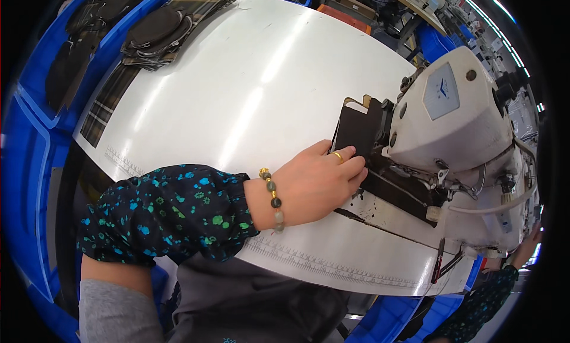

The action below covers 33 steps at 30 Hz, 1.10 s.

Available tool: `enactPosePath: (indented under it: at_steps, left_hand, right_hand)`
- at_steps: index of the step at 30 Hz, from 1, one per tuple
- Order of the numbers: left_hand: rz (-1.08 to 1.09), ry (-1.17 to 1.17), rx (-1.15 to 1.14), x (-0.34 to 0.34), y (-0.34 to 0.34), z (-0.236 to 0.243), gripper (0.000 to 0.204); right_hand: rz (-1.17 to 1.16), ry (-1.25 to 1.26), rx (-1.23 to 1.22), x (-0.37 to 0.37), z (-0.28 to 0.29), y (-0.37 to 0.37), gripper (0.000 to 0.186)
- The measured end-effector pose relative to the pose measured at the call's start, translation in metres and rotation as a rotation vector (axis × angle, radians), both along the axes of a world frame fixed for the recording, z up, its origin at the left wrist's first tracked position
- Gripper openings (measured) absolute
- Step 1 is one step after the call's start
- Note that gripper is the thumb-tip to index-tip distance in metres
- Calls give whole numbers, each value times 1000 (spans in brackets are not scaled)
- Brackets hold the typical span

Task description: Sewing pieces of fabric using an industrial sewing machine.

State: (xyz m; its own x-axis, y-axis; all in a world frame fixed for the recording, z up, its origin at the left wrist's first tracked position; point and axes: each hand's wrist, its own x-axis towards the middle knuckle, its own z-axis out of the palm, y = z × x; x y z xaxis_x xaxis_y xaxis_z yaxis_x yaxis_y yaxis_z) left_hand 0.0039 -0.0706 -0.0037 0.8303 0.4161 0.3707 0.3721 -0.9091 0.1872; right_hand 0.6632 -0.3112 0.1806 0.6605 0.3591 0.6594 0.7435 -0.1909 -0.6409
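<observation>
A dark brown cloth piece (356, 127) lies at the working end of a white sewing machine (451, 117). My left hand (317, 179) holds it down with bent fingers, palm toward the table; the thumb is hidden underneath. A ring and a bead bracelet are on this hand, and a dark flower-patterned sleeve covers the forearm. At the far right my right hand (526, 248) reaches up behind the machine, in the same patterned sleeve. Its fingers are hidden there, so I cannot see what they touch.
The white worktable (237, 105) has a printed ruler along its near edge. Stacked dark pouch-like pieces (157, 34) and plaid cloth (110, 102) lie at its left. Blue bins (29, 147) with more dark pieces stand beyond. A thin cable (499, 209) loops beside the machine.
</observation>
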Motion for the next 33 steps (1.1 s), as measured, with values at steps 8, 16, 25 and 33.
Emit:
enactPosePath:
  at_steps: [8, 16, 25, 33]
  left_hand:
    - [7, 72, 10, 0, -2, -1, 42]
    - [11, 61, 20, 4, -2, -5, 38]
    - [24, 40, 58, 5, -1, -7, 36]
    - [23, 35, 87, 3, -1, -5, 33]
  right_hand:
    - [6, 294, 76, 20, -65, -24, 58]
    - [55, 294, 189, -9, -75, -23, 63]
    - [-14, 426, 89, -21, -59, -16, 67]
    - [3, 427, 216, -36, -82, -10, 65]
